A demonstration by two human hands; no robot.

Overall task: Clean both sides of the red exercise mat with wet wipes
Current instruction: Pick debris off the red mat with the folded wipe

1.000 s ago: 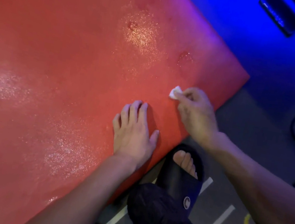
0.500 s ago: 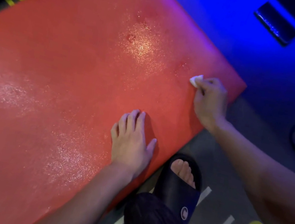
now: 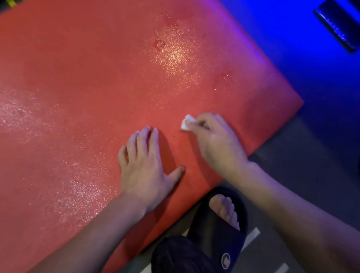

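Pinching wet wipe (image 3: 186,123), right hand (image 3: 218,142) nearer unwiped right edge; left hand (image 3: 145,166) flat, bracing red mat (image 3: 62,93), long axis running far-right to near-left.

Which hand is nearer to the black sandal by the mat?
Left. The left hand lies flat on the red mat just beside the sandal; the right hand, pinching the wipe, is farther up.

The right hand (image 3: 218,142), pinching a small white wet wipe (image 3: 187,122), is back from the far right corner of the red exercise mat (image 3: 74,94), where it was half a second ago, and now presses the wipe down just beyond the left hand's (image 3: 147,169) fingertips.
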